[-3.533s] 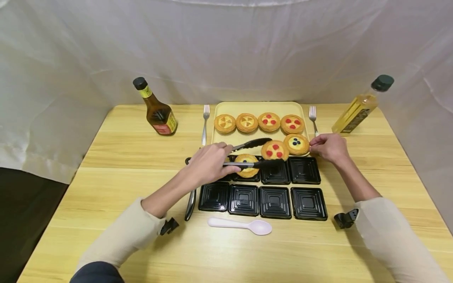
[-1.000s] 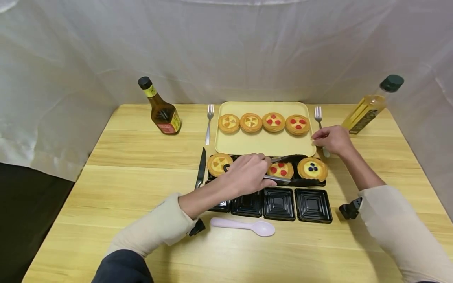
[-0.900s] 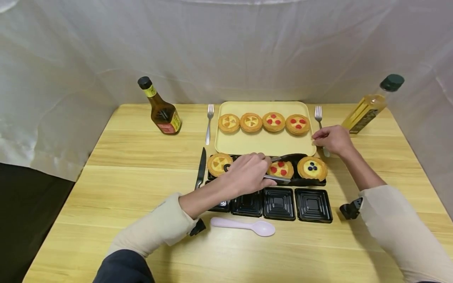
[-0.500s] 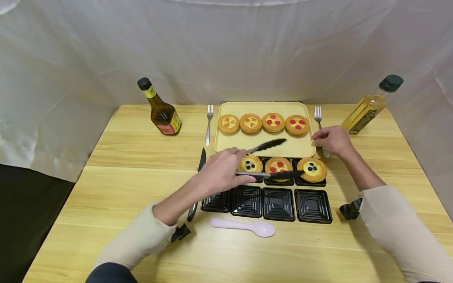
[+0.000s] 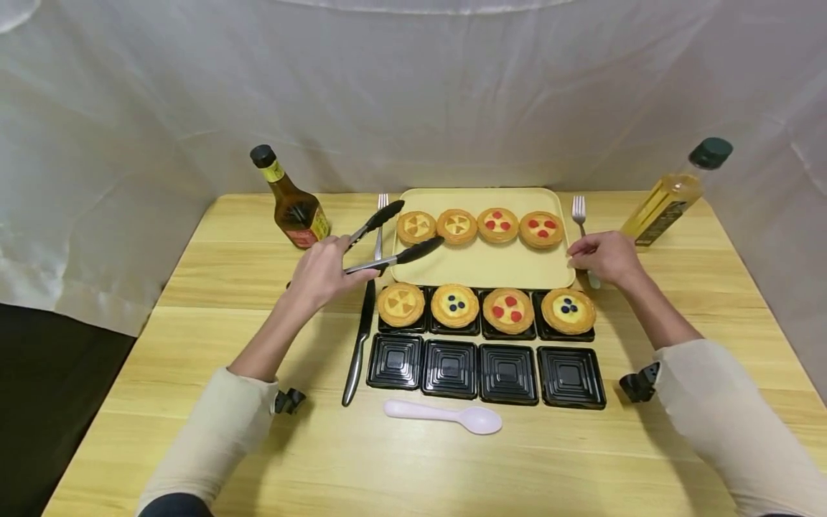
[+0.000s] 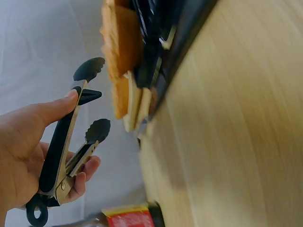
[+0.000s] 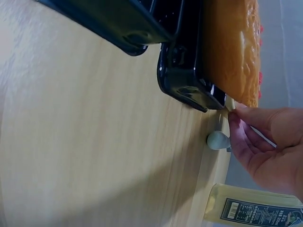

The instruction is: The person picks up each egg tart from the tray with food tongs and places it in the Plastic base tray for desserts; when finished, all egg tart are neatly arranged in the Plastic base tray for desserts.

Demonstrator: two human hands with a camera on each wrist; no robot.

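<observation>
My left hand [image 5: 321, 271] holds black-tipped metal tongs [image 6: 60, 146] with the arms spread and nothing between the tips. They hover above the left part of the yellow tray [image 5: 484, 267]. My right hand [image 5: 606, 256] pinches the tray's right edge between thumb and fingers. Along the tray's back lie two tarts with yellow wedges, such as the wedge tart [image 5: 456, 227], and two with red berries, such as the red-berry tart [image 5: 541, 230]. In the near row of black boxes sit a wedge tart [image 5: 400, 305], a blueberry tart [image 5: 454, 306], a red-berry tart [image 5: 508, 311] and another blueberry tart [image 5: 568, 311].
Black square lids or trays [image 5: 507, 373] form a second row in front. A pink spoon [image 5: 444, 414] lies nearest me, a knife [image 5: 359, 345] at left. Forks, including the right fork [image 5: 579, 212], flank the tray. A dark sauce bottle [image 5: 298, 208] and an oil bottle [image 5: 665, 205] stand behind.
The red-berry and right blueberry tarts have gone from the tongs and tray edge into the boxes. My left hand then swung the empty tongs back left; my right hand stayed at the tray edge.
</observation>
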